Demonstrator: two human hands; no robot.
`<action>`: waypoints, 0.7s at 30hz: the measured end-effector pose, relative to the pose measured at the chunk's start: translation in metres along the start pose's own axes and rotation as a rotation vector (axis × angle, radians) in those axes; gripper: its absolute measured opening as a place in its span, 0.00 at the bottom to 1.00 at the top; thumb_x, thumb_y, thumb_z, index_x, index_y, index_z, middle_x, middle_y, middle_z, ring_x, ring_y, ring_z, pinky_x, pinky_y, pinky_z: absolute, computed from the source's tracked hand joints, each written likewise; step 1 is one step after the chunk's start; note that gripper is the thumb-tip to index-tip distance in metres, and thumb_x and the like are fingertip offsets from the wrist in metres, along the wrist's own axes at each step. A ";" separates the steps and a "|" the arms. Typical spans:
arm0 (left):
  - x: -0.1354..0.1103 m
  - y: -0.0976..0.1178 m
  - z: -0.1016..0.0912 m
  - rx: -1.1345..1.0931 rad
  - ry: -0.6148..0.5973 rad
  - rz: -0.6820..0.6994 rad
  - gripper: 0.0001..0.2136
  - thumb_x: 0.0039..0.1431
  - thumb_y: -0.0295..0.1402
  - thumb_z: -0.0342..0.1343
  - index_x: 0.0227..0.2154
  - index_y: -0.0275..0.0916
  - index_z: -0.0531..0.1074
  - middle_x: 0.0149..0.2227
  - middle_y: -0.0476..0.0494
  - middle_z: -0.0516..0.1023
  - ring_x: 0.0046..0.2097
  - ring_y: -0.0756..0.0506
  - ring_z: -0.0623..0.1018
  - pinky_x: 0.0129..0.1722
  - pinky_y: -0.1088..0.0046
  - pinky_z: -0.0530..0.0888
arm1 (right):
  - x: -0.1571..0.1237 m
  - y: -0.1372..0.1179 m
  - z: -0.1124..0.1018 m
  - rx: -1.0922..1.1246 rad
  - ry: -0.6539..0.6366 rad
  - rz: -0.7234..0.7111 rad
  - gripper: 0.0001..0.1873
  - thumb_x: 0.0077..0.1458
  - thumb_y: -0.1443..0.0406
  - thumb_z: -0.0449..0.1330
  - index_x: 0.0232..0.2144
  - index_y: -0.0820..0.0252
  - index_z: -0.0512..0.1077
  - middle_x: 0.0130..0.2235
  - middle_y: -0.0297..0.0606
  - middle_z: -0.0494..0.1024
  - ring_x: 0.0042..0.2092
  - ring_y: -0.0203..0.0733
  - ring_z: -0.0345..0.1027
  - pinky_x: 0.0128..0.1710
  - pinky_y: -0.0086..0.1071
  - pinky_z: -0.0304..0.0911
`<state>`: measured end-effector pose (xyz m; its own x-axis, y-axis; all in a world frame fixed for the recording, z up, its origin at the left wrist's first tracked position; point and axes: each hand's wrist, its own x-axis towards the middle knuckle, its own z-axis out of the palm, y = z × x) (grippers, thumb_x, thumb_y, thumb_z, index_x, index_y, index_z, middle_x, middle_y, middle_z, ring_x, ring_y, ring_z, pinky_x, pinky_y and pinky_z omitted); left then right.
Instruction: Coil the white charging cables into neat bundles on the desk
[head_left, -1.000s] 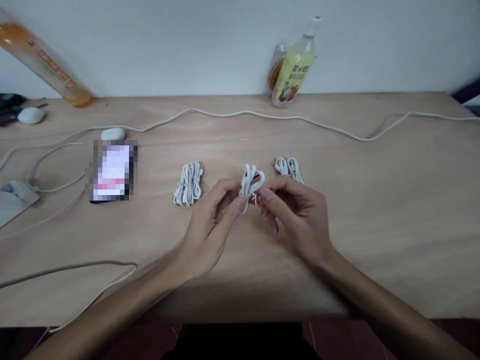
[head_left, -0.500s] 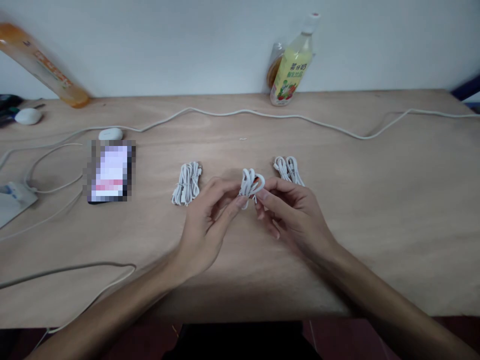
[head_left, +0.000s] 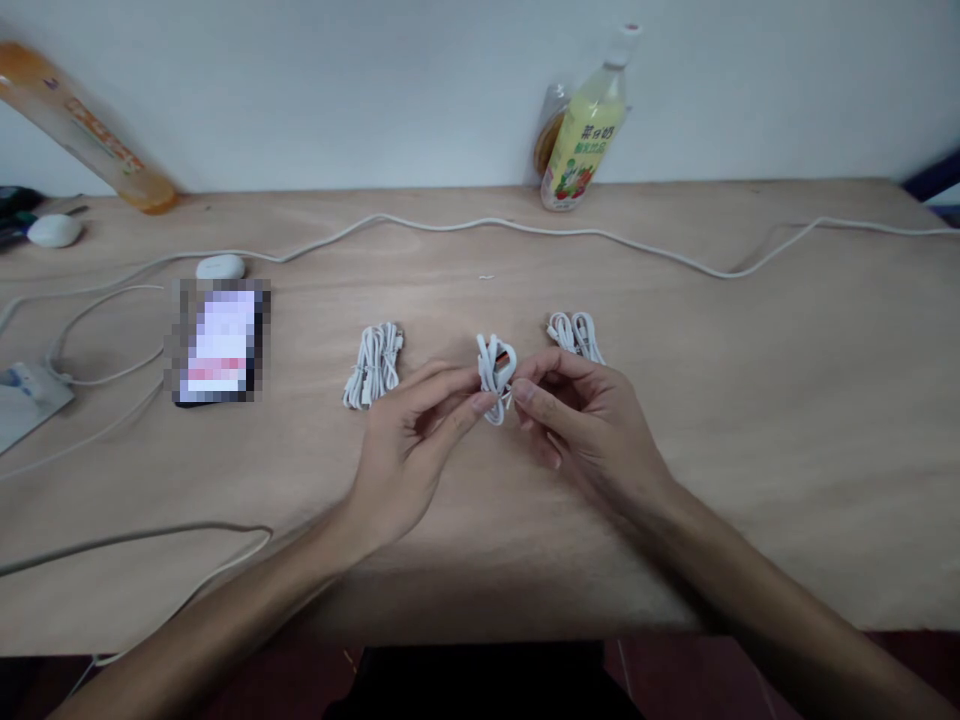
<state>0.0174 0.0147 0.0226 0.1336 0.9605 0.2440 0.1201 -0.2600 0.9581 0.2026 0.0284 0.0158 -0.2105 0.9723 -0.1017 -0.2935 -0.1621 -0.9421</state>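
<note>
Over the middle of the table, my left hand (head_left: 409,440) grips a small coiled white cable (head_left: 489,362) between thumb and fingers. Orange and dark colour shows inside its loop. My right hand (head_left: 592,415) is closed in a pinch at the coil's right side, on the end of a thin white tie (head_left: 509,398). Left of the hands lies a bundle of white cables (head_left: 373,365), folded and tied. Another coiled white cable bundle (head_left: 576,335) rests just beyond my right hand, which hides its lower part.
A phone (head_left: 221,345) and a white case (head_left: 220,268) lie at left. A long white cord (head_left: 480,224) crosses the table (head_left: 750,420) at the back. A yellow drink bottle (head_left: 589,135) and an orange bottle (head_left: 94,135) stand by the wall. A tiny white scrap (head_left: 486,277) lies mid-table.
My right hand has shifted slightly away from the coil, its thumb and finger now on the tie's end. The coil has turned a little in my left hand.
</note>
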 end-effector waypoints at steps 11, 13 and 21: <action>-0.002 0.002 0.000 -0.028 -0.029 0.009 0.08 0.71 0.32 0.66 0.44 0.49 0.90 0.42 0.45 0.87 0.44 0.44 0.83 0.45 0.69 0.80 | 0.002 -0.003 -0.002 -0.071 0.013 -0.051 0.16 0.53 0.57 0.78 0.28 0.57 0.78 0.27 0.28 0.75 0.19 0.28 0.58 0.13 0.23 0.55; -0.001 0.001 0.000 -0.036 -0.026 0.011 0.08 0.70 0.32 0.67 0.44 0.49 0.90 0.40 0.45 0.86 0.41 0.45 0.82 0.42 0.70 0.79 | 0.001 -0.003 -0.002 -0.081 0.016 -0.046 0.16 0.53 0.56 0.79 0.28 0.57 0.78 0.26 0.28 0.75 0.19 0.28 0.58 0.13 0.24 0.55; -0.001 -0.001 -0.002 -0.069 -0.054 -0.007 0.08 0.68 0.30 0.68 0.43 0.49 0.91 0.43 0.45 0.89 0.45 0.44 0.85 0.47 0.68 0.82 | 0.002 -0.002 -0.003 -0.043 -0.027 -0.004 0.18 0.52 0.53 0.79 0.28 0.56 0.78 0.25 0.27 0.75 0.18 0.28 0.58 0.13 0.23 0.54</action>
<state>0.0148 0.0144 0.0217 0.1860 0.9551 0.2307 0.0534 -0.2443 0.9682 0.2055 0.0316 0.0168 -0.2350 0.9679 -0.0894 -0.2545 -0.1501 -0.9554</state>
